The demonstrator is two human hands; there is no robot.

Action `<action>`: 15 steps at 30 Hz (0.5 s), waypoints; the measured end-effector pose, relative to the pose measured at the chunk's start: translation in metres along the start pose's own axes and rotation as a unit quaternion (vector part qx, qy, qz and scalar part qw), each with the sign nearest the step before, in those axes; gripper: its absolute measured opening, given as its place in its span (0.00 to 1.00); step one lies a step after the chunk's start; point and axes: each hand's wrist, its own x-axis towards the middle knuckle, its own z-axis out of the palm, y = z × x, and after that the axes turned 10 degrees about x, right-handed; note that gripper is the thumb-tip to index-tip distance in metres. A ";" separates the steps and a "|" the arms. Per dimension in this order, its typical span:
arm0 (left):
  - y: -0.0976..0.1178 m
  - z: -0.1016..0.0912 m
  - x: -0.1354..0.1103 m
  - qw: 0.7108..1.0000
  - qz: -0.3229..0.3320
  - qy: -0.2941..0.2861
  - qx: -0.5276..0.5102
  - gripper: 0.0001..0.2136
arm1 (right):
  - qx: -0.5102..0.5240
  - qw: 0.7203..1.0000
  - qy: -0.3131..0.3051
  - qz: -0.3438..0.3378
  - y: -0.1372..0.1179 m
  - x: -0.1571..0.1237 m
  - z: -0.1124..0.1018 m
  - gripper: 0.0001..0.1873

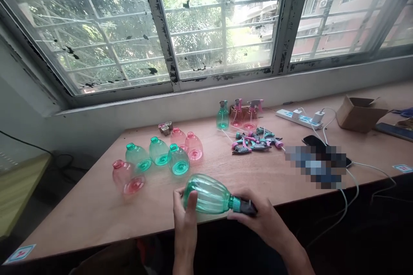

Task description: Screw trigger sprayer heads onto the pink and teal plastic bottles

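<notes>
A clear green spray bottle (pixel 208 193) lies sideways in the air over the table's front edge, its base to the left. My left hand (pixel 186 212) is wrapped round the base end. At the other end, my right hand (pixel 254 212) grips the dark spray head (pixel 247 207), whose green collar sits at the bottle's neck. How tightly the collar is seated I cannot tell. Beyond my left hand are headless bottles, among them a green bottle (pixel 178 161) and a pink bottle (pixel 123 178). A pile of loose spray heads (pixel 256 141) lies farther back.
Near the window wall stand a green bottle with a sprayer (pixel 222 116) and two pink ones (pixel 250 120). To the right are a power strip (pixel 298 118), an open cardboard box (pixel 358 114), a phone (pixel 314 141) and trailing white cables. Small printed boxes (pixel 165 128) sit at the back left.
</notes>
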 end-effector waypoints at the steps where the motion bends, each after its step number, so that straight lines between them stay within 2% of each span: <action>1: 0.003 -0.002 -0.002 1.000 -0.019 0.008 -0.016 0.24 | -0.024 0.999 -0.003 -0.030 -0.004 -0.003 0.001 0.21; 4: 0.012 -0.007 -0.009 0.995 -0.065 -0.025 -0.073 0.24 | -0.029 0.995 0.016 -0.091 -0.012 -0.011 0.007 0.22; 6: 0.016 -0.011 -0.015 0.994 -0.047 -0.036 -0.095 0.22 | 0.035 0.997 0.042 -0.063 -0.015 -0.013 0.010 0.18; 9: 0.024 -0.014 -0.027 0.995 0.052 -0.028 -0.078 0.23 | 0.215 0.974 0.062 0.046 -0.017 -0.013 0.015 0.18; 11: 0.029 -0.017 -0.035 0.991 0.123 -0.028 -0.045 0.24 | 0.319 0.942 0.041 0.099 -0.016 -0.012 0.016 0.21; 15: 0.042 -0.021 -0.050 0.964 0.267 -0.009 0.013 0.21 | 0.430 0.887 -0.024 0.164 -0.008 -0.010 0.019 0.27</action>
